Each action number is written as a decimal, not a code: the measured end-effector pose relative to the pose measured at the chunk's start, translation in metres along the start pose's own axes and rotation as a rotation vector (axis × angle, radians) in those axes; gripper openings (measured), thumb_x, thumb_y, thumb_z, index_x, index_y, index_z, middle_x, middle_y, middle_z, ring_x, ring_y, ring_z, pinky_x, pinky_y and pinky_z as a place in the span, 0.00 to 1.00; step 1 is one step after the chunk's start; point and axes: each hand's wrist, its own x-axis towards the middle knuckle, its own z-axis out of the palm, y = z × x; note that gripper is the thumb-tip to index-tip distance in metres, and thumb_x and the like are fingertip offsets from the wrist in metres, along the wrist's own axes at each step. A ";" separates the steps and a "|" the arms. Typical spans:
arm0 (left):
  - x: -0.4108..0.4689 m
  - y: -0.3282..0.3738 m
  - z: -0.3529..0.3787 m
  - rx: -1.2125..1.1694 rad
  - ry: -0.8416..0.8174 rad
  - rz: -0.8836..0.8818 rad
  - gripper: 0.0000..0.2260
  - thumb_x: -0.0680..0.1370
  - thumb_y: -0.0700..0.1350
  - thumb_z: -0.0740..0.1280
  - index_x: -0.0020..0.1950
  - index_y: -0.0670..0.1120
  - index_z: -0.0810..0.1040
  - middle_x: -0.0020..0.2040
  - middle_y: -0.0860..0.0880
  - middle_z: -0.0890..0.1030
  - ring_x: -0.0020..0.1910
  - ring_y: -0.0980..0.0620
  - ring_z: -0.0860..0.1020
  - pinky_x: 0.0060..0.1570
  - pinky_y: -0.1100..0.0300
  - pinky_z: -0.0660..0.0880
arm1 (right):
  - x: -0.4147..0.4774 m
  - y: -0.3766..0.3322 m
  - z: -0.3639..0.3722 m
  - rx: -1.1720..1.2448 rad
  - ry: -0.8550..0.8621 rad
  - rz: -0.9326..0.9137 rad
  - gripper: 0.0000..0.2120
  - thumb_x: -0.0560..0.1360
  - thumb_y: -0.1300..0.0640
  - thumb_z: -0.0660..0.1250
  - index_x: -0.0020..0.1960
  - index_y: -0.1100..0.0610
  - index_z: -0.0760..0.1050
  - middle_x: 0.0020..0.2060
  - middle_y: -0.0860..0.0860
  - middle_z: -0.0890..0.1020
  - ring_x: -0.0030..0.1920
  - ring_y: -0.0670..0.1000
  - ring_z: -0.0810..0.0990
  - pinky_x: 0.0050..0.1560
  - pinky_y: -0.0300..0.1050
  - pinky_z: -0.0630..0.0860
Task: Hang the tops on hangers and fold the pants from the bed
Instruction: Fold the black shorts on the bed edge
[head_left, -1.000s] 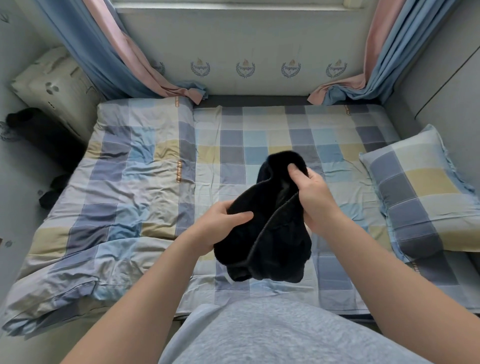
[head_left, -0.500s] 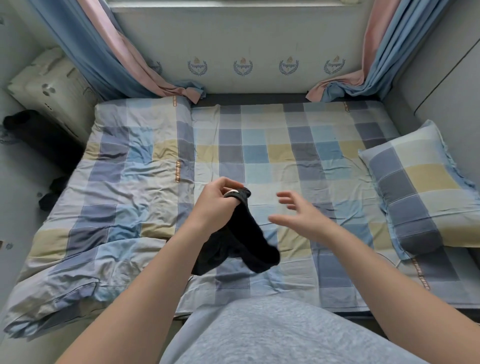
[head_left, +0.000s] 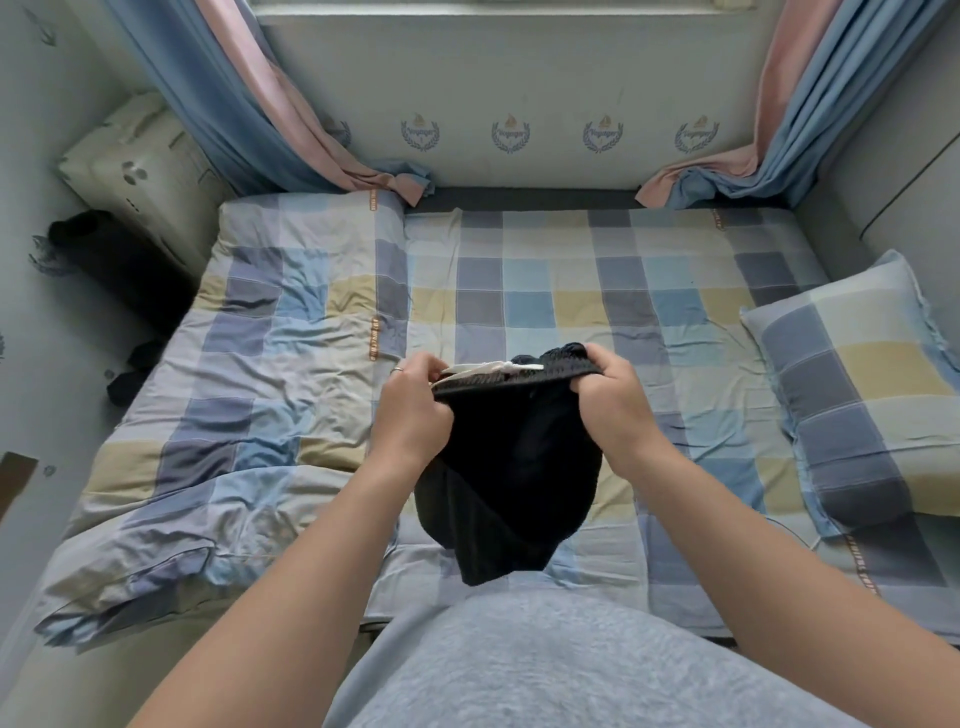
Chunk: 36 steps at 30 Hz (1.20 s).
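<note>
1. Black bits of cloth (head_left: 130, 379) lie on the floor off the bed's (head_left: 571, 291) left edge. A pale bundle (head_left: 140, 176) stands by the far-left corner.
2. Blue-and-pink curtain (head_left: 249, 104) hangs down to the far-left corner, its end pooled on the bed.
3. Checked quilt (head_left: 270, 364) covers the bed's left half, creased & bunched at the near-left corner.
4. Left hand (head_left: 413, 410): fingers curled, pinching the left end of the waistband (head_left: 498, 382). Ring (head_left: 397, 369) on one finger.
5. Black pants (head_left: 514, 478): held up btw both hands, approx mid-width over the bed's near edge. Waistband is pulled out flat hand to hand, w/ a white strip (head_left: 488, 368) along its top. The rest hangs bunched, low end just above the person's grey top (head_left: 545, 660). Can't tell if it touches the sheet.
6. Right hand (head_left: 613, 400): fingers curled tight, gripping the right end of the waistband.
7. Checked pillow (head_left: 862, 384) lies along the bed's right edge, matching the sheet.
8. 2nd blue-and-pink curtain (head_left: 800, 104) drops to the far-right corner, end resting on the bed.
</note>
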 end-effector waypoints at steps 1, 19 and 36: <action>0.000 -0.011 0.005 -0.008 0.017 -0.094 0.17 0.71 0.31 0.62 0.55 0.47 0.76 0.51 0.49 0.79 0.52 0.47 0.76 0.50 0.54 0.74 | 0.000 0.000 -0.003 0.028 0.007 0.008 0.18 0.69 0.66 0.55 0.45 0.53 0.81 0.40 0.53 0.85 0.41 0.52 0.82 0.44 0.50 0.80; 0.002 0.032 0.002 -0.349 -0.377 -0.119 0.14 0.75 0.36 0.67 0.60 0.45 0.79 0.51 0.46 0.83 0.53 0.46 0.82 0.54 0.51 0.80 | -0.016 0.057 -0.023 -0.557 -0.322 0.173 0.40 0.67 0.37 0.72 0.74 0.46 0.61 0.66 0.47 0.72 0.66 0.49 0.73 0.58 0.42 0.71; -0.015 -0.046 0.012 0.000 -0.081 -0.058 0.09 0.77 0.35 0.66 0.54 0.46 0.80 0.49 0.49 0.82 0.47 0.51 0.79 0.46 0.58 0.75 | -0.003 -0.008 0.012 -0.074 -0.002 -0.178 0.12 0.76 0.63 0.59 0.54 0.51 0.75 0.37 0.59 0.80 0.37 0.52 0.76 0.37 0.50 0.74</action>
